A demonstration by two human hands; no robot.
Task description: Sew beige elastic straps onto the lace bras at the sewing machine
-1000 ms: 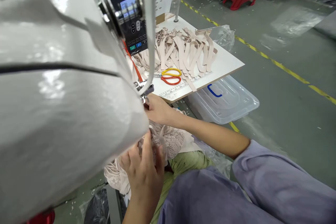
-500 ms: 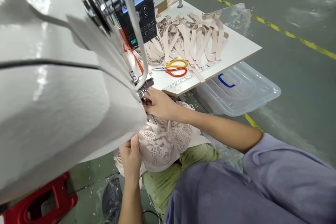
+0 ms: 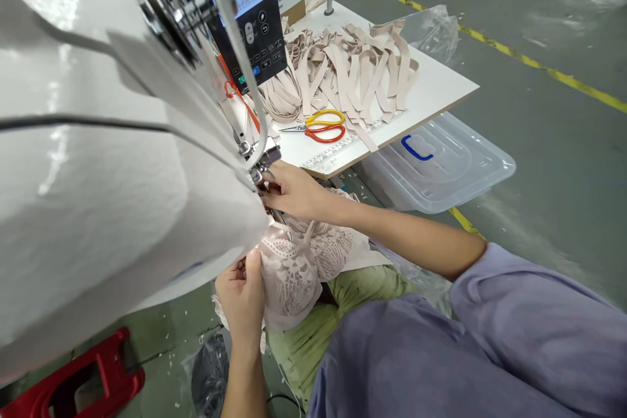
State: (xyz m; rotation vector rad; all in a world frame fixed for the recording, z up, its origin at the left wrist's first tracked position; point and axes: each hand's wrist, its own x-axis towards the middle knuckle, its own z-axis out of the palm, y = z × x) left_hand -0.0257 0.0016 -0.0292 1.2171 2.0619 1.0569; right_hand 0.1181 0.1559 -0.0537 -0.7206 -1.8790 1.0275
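Head view: left hand (image 3: 241, 297), angled upward, pinches the lace (image 3: 292, 277) just below the machine (image 3: 117, 196), fingers (image 3: 253, 266) closed on its edge; right hand (image 3: 296, 194), reaching across, curls in at the machine's tip, its hold hidden

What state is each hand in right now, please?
Left hand: closed, pinching the edge of the lace garment.
Right hand: curled by the sewing machine; whether it grips anything cannot be told.
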